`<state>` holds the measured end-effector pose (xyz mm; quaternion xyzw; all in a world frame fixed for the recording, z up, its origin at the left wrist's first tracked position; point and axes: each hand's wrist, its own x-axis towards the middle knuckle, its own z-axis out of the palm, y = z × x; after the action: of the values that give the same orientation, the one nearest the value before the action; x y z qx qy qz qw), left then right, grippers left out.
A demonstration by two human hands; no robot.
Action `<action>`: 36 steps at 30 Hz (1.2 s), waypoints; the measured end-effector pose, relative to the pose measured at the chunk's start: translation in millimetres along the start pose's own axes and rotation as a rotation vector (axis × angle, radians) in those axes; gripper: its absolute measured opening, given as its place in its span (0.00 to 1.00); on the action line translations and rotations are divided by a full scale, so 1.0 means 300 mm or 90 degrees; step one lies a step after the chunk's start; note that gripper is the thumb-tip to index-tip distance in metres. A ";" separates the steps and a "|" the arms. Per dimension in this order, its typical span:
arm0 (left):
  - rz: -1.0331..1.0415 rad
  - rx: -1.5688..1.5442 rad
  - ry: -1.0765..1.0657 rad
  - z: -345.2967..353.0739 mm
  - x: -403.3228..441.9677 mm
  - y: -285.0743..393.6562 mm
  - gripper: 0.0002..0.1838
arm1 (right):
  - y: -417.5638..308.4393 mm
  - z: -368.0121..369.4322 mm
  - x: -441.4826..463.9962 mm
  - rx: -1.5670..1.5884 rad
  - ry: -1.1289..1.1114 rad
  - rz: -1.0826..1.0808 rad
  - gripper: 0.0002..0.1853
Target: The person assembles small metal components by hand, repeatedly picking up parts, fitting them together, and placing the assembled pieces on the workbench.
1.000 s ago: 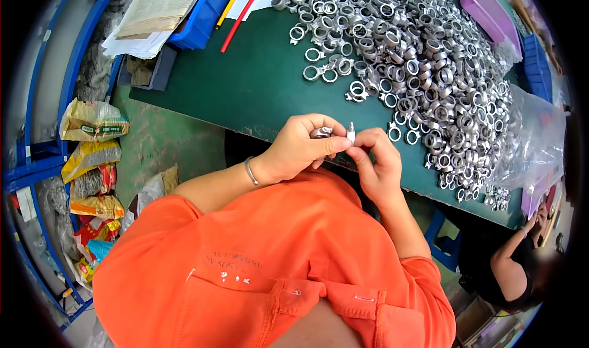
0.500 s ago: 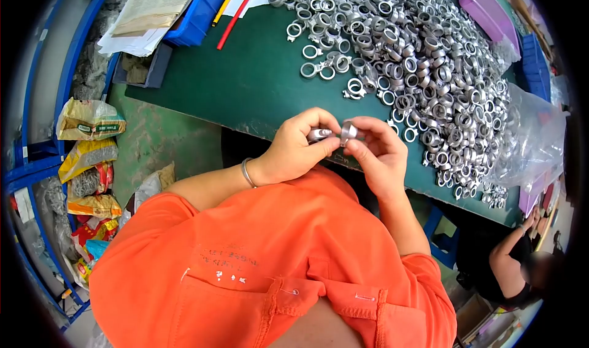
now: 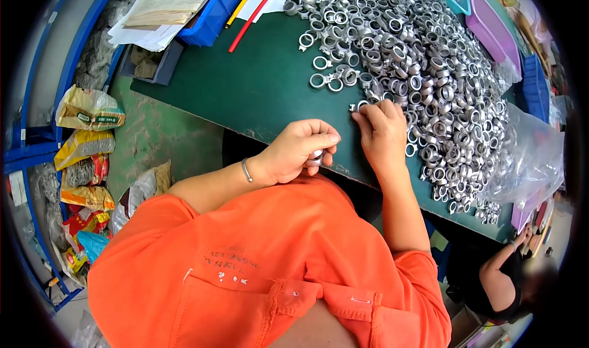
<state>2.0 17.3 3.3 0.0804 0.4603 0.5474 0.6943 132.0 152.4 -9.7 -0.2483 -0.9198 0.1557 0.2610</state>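
My left hand (image 3: 300, 150) is closed in front of my body at the table edge, with a small silver metal ring clamp (image 3: 316, 156) partly hidden under its curled fingers. Thumb and forefinger are pressed together above it. My right hand (image 3: 383, 132) is at the near-left side of the pile, palm down. Its thumb and fingertips are pinched at a metal ring clamp (image 3: 359, 106), which the fingers partly cover. A big heap of similar ring clamps (image 3: 442, 90), each a round band with a small lug, spreads over the green table (image 3: 245, 84).
A red pencil (image 3: 250, 23) and a yellow one (image 3: 236, 11) lie near a blue bin (image 3: 211, 19). A turquoise basket (image 3: 457, 3), pink bin (image 3: 494, 32) and clear plastic bag (image 3: 527, 154) border the heap. Another person (image 3: 500, 274) is at the lower right.
My hands were together, fingering metal ring clamps. They have parted: the right moved up to the heap's edge, while the left stayed near my body, closed around a ring clamp.
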 end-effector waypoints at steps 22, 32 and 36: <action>0.181 0.218 -0.001 0.012 -0.017 -0.005 0.04 | -0.095 -0.006 -0.141 0.707 0.055 0.137 0.11; 0.465 0.379 0.013 0.004 0.006 -0.036 0.07 | -0.084 -0.009 -0.151 0.431 0.137 -0.004 0.15; 0.258 0.234 -0.014 0.006 -0.008 -0.017 0.07 | -0.096 -0.051 -0.122 0.356 0.118 -0.111 0.16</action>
<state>6.9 14.1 2.7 0.3017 0.5187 0.5812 0.5496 156.8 111.3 -0.1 -0.1005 -0.8313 0.3565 0.4144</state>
